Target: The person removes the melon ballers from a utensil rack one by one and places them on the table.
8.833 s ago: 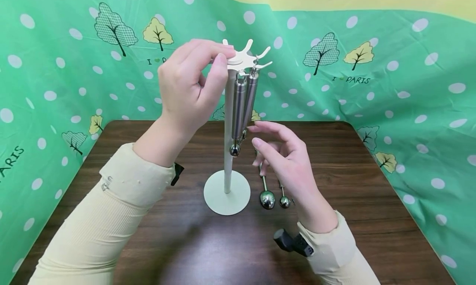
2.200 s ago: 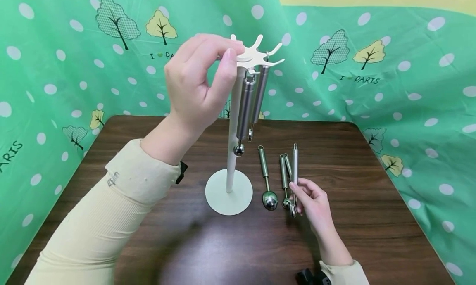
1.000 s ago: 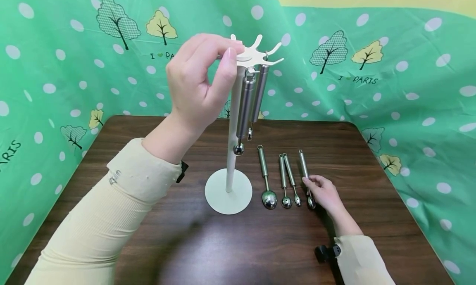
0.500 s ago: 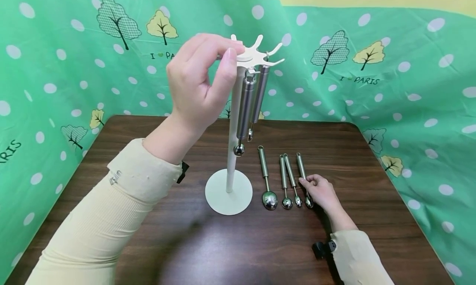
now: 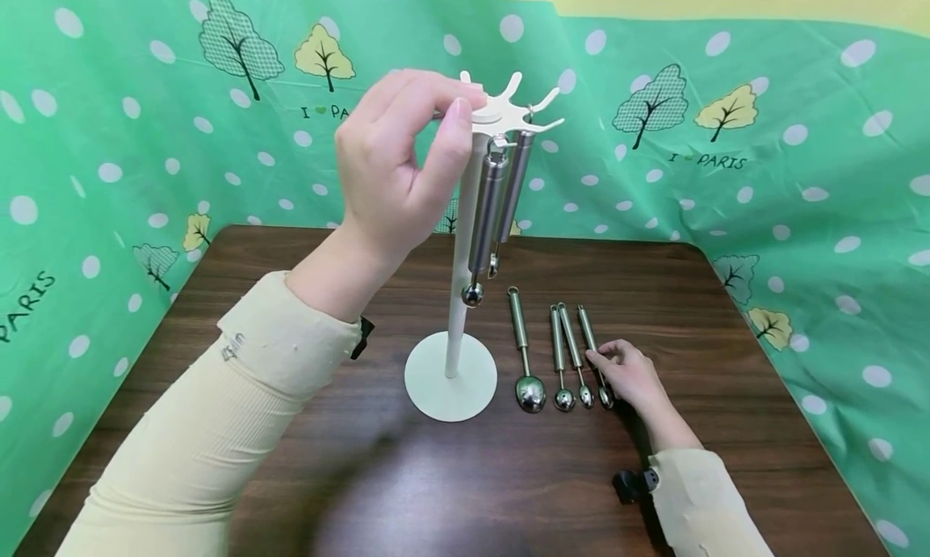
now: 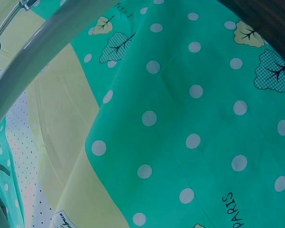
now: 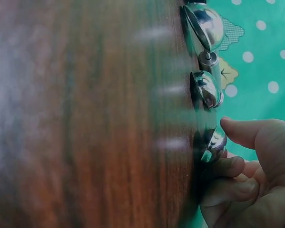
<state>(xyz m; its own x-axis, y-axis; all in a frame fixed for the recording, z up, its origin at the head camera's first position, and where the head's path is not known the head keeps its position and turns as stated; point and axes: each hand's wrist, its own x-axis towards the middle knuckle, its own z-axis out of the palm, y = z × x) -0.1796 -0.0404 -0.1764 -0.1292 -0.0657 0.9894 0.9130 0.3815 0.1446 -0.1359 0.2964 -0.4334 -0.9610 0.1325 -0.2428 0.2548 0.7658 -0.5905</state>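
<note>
My left hand (image 5: 407,157) pinches the hub at the top of a white utensil stand (image 5: 462,274). Two steel-handled tools hang from its arms: one with a small round end (image 5: 488,218) in front, another handle (image 5: 515,186) behind. Down on the table, my right hand (image 5: 630,378) pinches the rightmost melon baller (image 5: 585,324) low on its handle, thumb on the left. Its lower part is partly covered by the fingers. Left of it lie two slim melon ballers (image 5: 558,347) close together, then a larger oval scoop (image 5: 530,393). In the left wrist view my left hand is mostly out of frame.
The stand's round base (image 5: 450,395) rests on a dark wooden table (image 5: 349,476), left of the row of scoops. A green dotted cloth (image 5: 654,194) with printed trees hangs behind and at both sides.
My right hand has come down from beside the hanging tools, lifted a melon baller over the row, laid it at the right end and slid it slightly left. My left hand has kept holding the hub.
</note>
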